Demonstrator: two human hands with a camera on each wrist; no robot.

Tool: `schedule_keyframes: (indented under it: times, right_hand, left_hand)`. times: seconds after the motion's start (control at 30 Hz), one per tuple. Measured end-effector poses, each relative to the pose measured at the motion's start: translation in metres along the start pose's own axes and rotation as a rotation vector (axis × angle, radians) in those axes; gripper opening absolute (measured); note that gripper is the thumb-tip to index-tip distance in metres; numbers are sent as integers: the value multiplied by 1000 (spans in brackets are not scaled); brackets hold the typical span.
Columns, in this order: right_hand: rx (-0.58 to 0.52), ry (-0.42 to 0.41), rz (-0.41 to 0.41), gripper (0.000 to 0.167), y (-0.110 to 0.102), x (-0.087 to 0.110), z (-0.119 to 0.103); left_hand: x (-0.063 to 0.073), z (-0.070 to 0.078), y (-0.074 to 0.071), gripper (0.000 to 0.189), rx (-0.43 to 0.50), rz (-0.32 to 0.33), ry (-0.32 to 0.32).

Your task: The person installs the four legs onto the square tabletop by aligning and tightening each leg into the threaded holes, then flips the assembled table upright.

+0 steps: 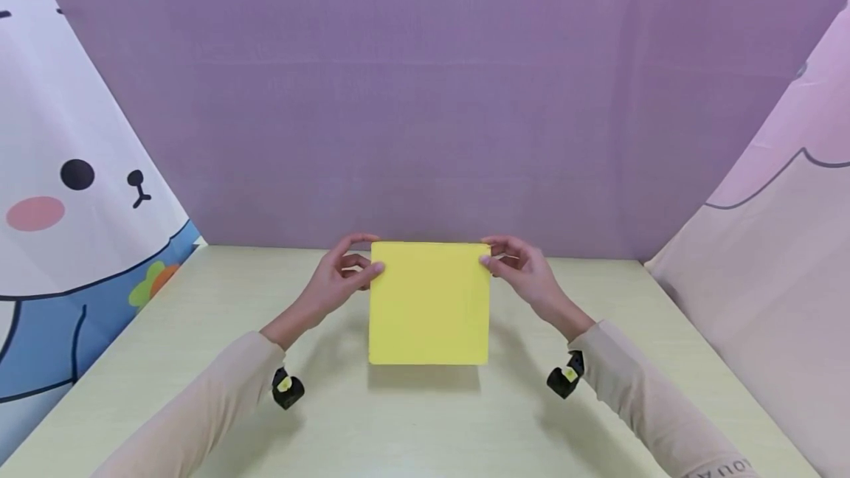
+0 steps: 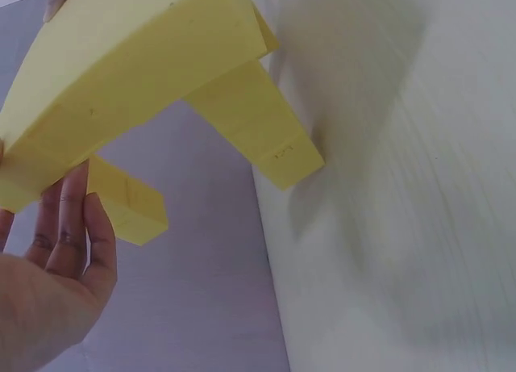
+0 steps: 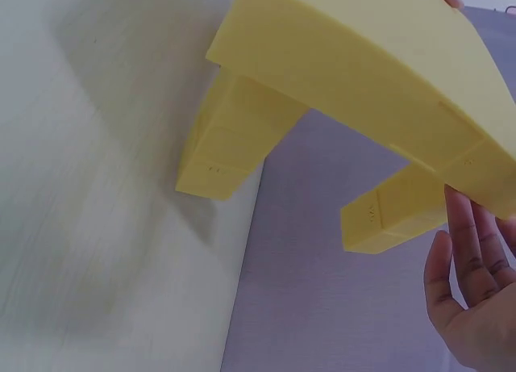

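A small yellow stool (image 1: pixel 429 304) shows its square top to the head view. Two blocky legs appear under its slab in each wrist view, such as the lower leg (image 2: pixel 262 130) and the upper leg (image 3: pixel 395 211). Its top is tilted toward me, and whether a leg touches the table cannot be told. At the upper left corner my left hand (image 1: pixel 335 279) grips the edge, thumb on the top face and other fingers at the side and behind. My right hand (image 1: pixel 524 271) holds the upper right corner in a mirrored grip.
The pale wooden table (image 1: pixel 425 434) carries shadows of the stool and both arms. A purple cloth (image 1: pixel 425 94) rises along its back edge. Printed cloths stand at the left (image 1: pixel 80 242) and right (image 1: pixel 777 279). Each wrist wears a black camera.
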State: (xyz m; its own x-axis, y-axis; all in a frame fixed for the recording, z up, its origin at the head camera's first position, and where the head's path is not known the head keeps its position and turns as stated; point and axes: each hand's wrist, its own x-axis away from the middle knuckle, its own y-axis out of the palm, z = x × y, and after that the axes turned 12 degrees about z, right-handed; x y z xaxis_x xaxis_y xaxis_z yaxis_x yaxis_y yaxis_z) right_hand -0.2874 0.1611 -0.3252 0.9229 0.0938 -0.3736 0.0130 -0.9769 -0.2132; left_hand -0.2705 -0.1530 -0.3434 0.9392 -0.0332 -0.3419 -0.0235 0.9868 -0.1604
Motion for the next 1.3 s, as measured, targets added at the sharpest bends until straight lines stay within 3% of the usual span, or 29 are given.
schedule_keyframes:
  times: [0.5, 0.73, 1.1, 1.3]
  right_hand:
    - [27, 14, 35, 32, 1, -5, -3]
    - [39, 50, 62, 32, 2, -6, -3]
    - [35, 71, 99, 32, 3, -10, -2]
    - [40, 115, 126, 33, 3, -13, -1]
  left_hand:
    - [-11, 5, 1, 46, -40, -4, -65]
    - [-11, 4, 2, 58, -30, -8, -97]
    - [-8, -7, 3, 71, -4, -36, -97]
    - [-3, -14, 3, 74, -3, -89, -114]
